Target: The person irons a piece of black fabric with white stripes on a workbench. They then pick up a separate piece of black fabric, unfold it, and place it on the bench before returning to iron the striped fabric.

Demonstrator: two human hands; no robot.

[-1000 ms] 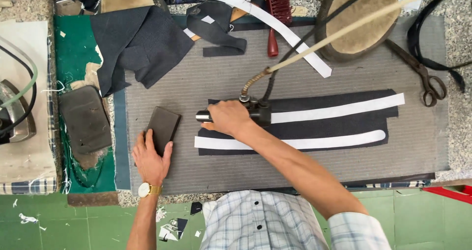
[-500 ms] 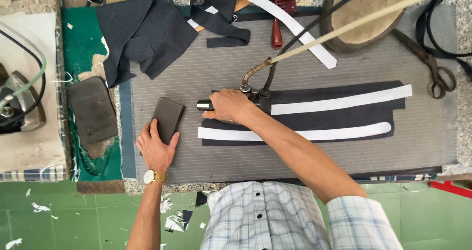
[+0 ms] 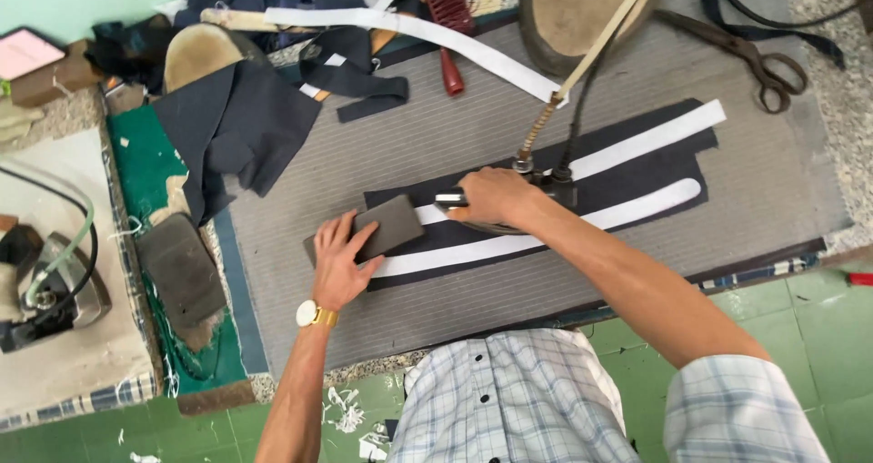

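Dark fabric piece point(image 3: 627, 186) is lying flat on the grey striped pad point(image 3: 436, 145) of the table, two white strips point(image 3: 655, 135) running along it.

Right hand point(image 3: 496, 197): fingers are closing around the handle of an iron point(image 3: 546, 183), which is resting on the fabric between the strips; its cord point(image 3: 546, 122) is rising toward the top edge.

Left hand point(image 3: 344, 261): fingers are lying together, pressing flat on a dark block point(image 3: 386, 226) that is sitting over the left end of the lower strip, just beside the iron. A watch point(image 3: 314, 315) is showing at the wrist.

Also present: scissors point(image 3: 764, 63) at the upper right, a brush point(image 3: 443, 8) with a red handle at the top, loose dark cloth point(image 3: 241, 126) at the upper left, a second iron point(image 3: 45, 290) on the left side.

Risks, as a judgement: the left hand is working very near the iron, so a slip could burn the fingers. If the iron is dwelling in one spot, it could scorch the fabric or shift a strip out of line. The cord could drag across the strips.
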